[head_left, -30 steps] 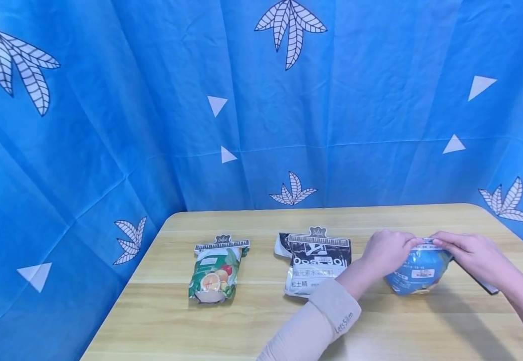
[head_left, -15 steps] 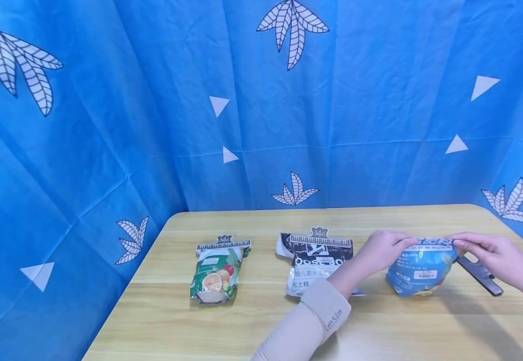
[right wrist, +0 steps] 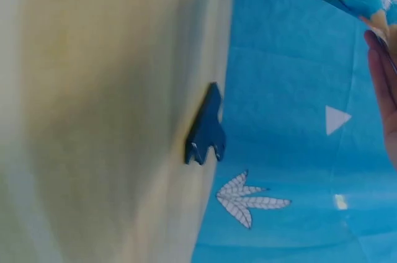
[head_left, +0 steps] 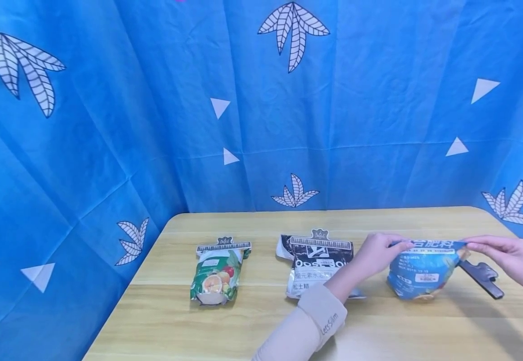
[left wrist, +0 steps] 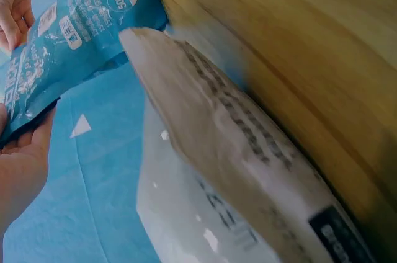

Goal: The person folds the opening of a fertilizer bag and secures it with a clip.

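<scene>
A blue printed bag (head_left: 419,276) stands at the right of the table, its top edge stretched between both hands. My left hand (head_left: 378,255) pinches the top left corner, and my right hand (head_left: 509,253) pinches the top right corner. In the left wrist view the blue bag (left wrist: 93,33) appears tilted, with the left hand (left wrist: 28,170) at its lower end. Behind the right hand a black clip (head_left: 482,278) lies on the table, apart from the bag; the right wrist view shows this clip (right wrist: 206,128) too.
A black-and-white bag (head_left: 308,271) with a ruler-patterned clip (head_left: 320,242) on top sits left of the blue bag, partly behind the left forearm. Farther left is a green bag (head_left: 216,276) with a similar clip (head_left: 224,245). A blue curtain (head_left: 252,100) hangs behind the table (head_left: 153,311).
The hands have moved apart, the right hand going rightward, and the blue bag's top edge has spread wide and flat. More of the black clip now shows.
</scene>
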The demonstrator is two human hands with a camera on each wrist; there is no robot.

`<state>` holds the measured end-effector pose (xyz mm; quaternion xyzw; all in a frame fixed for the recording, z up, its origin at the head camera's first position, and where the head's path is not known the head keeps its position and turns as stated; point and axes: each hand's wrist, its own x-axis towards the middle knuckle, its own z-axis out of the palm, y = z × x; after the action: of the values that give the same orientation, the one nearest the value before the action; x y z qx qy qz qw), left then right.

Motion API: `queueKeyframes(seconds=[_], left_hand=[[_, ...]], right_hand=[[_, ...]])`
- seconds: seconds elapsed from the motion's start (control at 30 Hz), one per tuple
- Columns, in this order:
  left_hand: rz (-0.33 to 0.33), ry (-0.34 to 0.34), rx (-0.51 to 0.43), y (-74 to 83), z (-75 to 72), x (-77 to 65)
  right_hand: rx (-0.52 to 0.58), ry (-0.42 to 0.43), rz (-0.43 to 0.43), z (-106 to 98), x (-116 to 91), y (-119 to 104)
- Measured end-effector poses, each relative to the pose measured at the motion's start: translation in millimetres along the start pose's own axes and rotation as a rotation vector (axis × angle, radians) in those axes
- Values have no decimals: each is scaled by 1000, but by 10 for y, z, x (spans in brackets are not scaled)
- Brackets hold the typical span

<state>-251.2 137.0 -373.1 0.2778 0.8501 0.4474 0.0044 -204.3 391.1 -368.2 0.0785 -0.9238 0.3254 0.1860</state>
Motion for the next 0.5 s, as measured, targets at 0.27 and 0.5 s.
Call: queueKeyframes(seconds=[0.27, 0.5], left_hand=[[6, 8, 12, 14, -14, -18], [10, 21, 34, 23, 7, -10]], right_hand=[[93, -49, 8, -50, 45, 94], [-182, -64, 106, 58, 155, 715]])
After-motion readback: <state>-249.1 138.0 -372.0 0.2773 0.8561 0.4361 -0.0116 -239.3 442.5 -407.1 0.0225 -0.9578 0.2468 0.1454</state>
